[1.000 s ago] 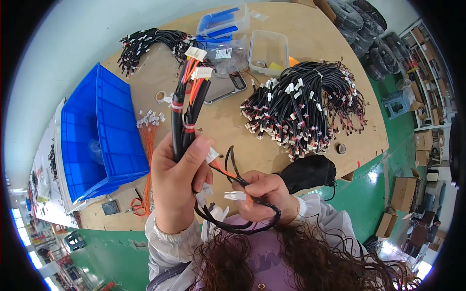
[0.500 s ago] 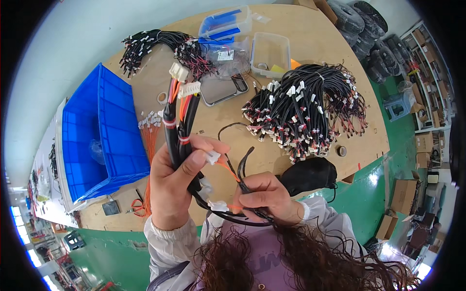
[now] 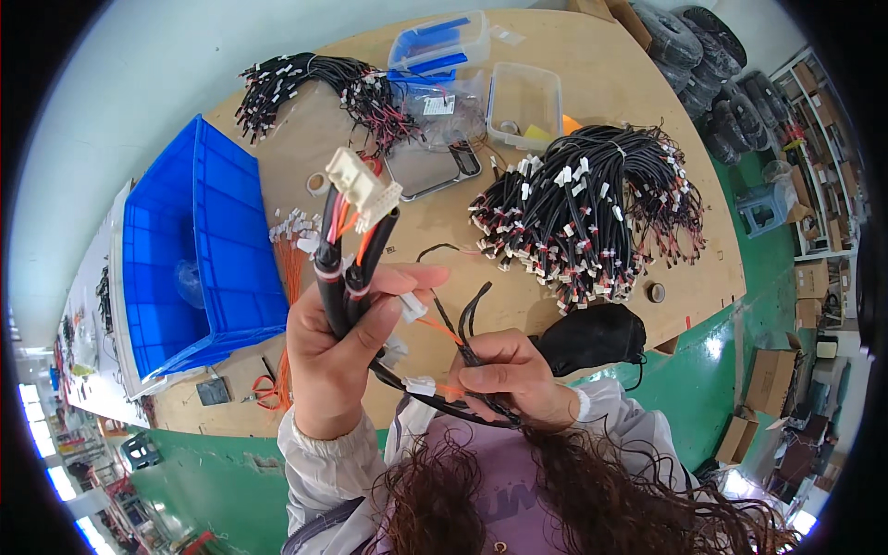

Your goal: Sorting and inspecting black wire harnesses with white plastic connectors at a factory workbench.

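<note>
My left hand (image 3: 338, 351) is closed around two thick black sleeved cables of a wire harness (image 3: 335, 301). Above the fist, cream multi-pin connectors (image 3: 363, 188) stand up on orange and red wires. My right hand (image 3: 518, 375) pinches thinner black-wrapped branches of the harness, lower and to the right. Between the hands, white tags or small connectors (image 3: 413, 307) hang on orange wires, and a second white piece (image 3: 421, 386) lies against the black cable. The ends of the wires inside my right fingers are hidden.
A blue bin (image 3: 231, 250) stands at the left beside orange wires (image 3: 285, 351). Bundles of black cables lie at the far left (image 3: 338, 79) and right (image 3: 592, 203). Behind are a clear container (image 3: 524, 104), a scale (image 3: 430, 176) and tape (image 3: 656, 292). A black pouch (image 3: 592, 340) lies near my right hand.
The connectors above my left hand have turned and tipped closer, and now overlap. Both hands keep their hold on the harness, and the view has shifted slightly.
</note>
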A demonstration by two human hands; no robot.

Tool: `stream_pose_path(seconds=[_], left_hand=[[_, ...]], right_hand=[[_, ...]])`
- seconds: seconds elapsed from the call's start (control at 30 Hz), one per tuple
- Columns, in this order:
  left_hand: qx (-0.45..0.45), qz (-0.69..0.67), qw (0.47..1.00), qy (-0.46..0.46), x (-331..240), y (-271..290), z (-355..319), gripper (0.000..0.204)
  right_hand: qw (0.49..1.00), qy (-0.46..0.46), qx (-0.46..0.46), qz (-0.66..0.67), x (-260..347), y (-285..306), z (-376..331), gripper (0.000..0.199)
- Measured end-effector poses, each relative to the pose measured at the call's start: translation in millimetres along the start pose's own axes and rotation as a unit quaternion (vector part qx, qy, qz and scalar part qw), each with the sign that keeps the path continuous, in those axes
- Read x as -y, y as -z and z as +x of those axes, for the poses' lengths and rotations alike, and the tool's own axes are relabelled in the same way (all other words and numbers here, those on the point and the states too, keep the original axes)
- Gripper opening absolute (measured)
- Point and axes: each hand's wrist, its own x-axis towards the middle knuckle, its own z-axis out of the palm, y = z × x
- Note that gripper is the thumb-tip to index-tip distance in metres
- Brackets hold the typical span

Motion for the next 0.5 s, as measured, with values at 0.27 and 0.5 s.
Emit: stream_pose_path(seconds=[0.27, 0.5], left_hand=[[0.041, -0.024, 0.999, -0.015, 2.9, 4.3, -1.3, 0.018], [0.000, -0.075, 0.997, 0.014, 7.8, 0.9, 1.5, 0.019]], right_hand=[[0.999, -0.033, 0.011, 0.012, 1.1, 5.1, 1.0, 0.023], [1.000, -0.015, -0.010, -0.010, -2.0, 1.5, 2.6, 0.026]])
